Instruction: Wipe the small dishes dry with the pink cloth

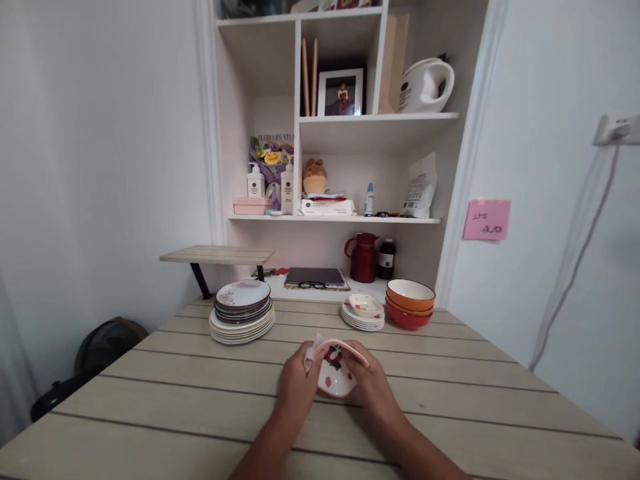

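A small white bowl [337,381] with a pink rim, red dots and a cartoon figure inside is held tilted, its inside facing me. My right hand [373,380] grips its right rim, thumb over the inner side. My left hand [296,380] is closed at the left rim, with a crumpled white tissue [313,352] pinched between its fingers and the rim. Beyond the hands, a similar dotted dish [366,305] sits on a short stack of white plates [363,323].
Stacked plates [243,320] stand at the table's left rear, near a raised wooden shelf [217,255]. Orange and red bowls [410,305] are nested at the right rear. A laptop [315,277], glasses [313,285], a red jug [363,259] and a dark bottle [387,259] lie behind the table [200,400].
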Demonstrator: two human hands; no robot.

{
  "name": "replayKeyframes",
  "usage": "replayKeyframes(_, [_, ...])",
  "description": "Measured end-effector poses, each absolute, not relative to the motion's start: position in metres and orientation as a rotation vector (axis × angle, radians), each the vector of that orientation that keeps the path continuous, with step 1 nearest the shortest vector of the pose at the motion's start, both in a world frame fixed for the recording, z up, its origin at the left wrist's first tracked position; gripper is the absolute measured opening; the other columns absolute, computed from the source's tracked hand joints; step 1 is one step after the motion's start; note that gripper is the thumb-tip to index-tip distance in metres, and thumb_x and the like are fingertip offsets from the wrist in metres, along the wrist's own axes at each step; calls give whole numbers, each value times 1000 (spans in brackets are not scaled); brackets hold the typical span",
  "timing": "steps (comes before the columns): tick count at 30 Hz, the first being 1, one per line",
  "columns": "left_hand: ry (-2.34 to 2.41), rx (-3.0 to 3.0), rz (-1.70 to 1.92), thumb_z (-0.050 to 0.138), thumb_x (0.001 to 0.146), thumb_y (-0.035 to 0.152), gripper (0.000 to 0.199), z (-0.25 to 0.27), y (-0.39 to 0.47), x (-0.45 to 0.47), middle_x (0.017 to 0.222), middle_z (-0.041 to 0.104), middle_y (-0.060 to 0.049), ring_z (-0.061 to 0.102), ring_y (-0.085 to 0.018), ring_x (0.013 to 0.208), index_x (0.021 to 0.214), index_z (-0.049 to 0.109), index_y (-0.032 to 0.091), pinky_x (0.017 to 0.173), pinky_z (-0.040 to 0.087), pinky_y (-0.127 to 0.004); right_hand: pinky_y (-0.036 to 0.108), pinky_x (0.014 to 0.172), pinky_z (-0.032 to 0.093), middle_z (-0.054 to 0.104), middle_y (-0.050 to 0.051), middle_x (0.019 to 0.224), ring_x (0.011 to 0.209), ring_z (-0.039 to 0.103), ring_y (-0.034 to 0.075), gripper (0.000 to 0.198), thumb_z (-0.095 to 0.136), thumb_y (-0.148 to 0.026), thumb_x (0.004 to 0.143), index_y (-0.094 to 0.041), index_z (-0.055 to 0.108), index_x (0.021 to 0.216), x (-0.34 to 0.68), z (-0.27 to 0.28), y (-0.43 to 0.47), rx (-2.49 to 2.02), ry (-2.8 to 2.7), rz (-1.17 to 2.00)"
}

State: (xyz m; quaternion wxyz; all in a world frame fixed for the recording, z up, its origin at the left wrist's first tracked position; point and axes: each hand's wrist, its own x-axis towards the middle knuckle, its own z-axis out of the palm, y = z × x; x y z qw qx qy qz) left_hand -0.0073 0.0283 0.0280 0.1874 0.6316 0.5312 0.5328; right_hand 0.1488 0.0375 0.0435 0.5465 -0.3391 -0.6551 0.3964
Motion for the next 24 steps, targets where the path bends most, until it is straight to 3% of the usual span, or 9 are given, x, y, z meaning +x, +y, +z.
replayKeyframes(4, [1778,2062,1435,42,92,26,30,31,20,-8,99,71,-7,66,-18,87,113,63,22,78,48,-27,33,72,49,70,8,94,81,62,23,28,53,-33,83,-18,65,103,154,41,42,-895,-1569,795])
replayKeyframes(7, [1981,2344,1250,50,82,8,44,32,14,-3,104,68,-6,64,-20,95,122,58,23,82,48,-28,36,80,51,68,9,110,91,64,24,41,51,-20,77,-21,62,116,158,39,44,-951,-1608,573])
replayKeyframes(10, [2096,2626,1068,52,79,2,45,33,10,3,95,65,-4,64,-20,85,119,59,22,74,50,-29,37,86,50,66,7,117,99,63,24,52,46,-9,70,-24,63,118,158,40,40,-968,-1726,417])
replayKeyframes(13, [2142,2797,1115,52,82,4,39,33,9,2,87,63,-3,62,-19,77,116,59,21,68,49,-28,36,89,48,70,6,109,100,63,24,52,44,-5,68,-25,68,109,156,43,34,-948,-1808,365])
replayKeyframes(17, [2006,2784,1368,53,82,6,38,31,11,-2,86,63,-2,62,-18,76,116,59,22,67,48,-27,34,86,49,74,6,102,94,65,24,45,43,-8,71,-23,70,103,154,46,30,-893,-1751,481])
replayKeyframes(21, [1930,2353,1610,52,80,7,37,30,16,-4,96,66,-3,64,-18,88,112,59,23,74,49,-27,31,78,50,73,7,98,90,64,24,32,45,-20,78,-20,68,100,152,44,34,-828,-1573,735])
replayKeyframes(24, [1871,2161,1668,52,78,12,38,28,19,-5,103,67,-4,64,-20,96,114,59,23,80,49,-29,30,75,49,71,6,94,86,62,23,29,49,-22,75,-19,67,97,149,42,37,-768,-1469,873])
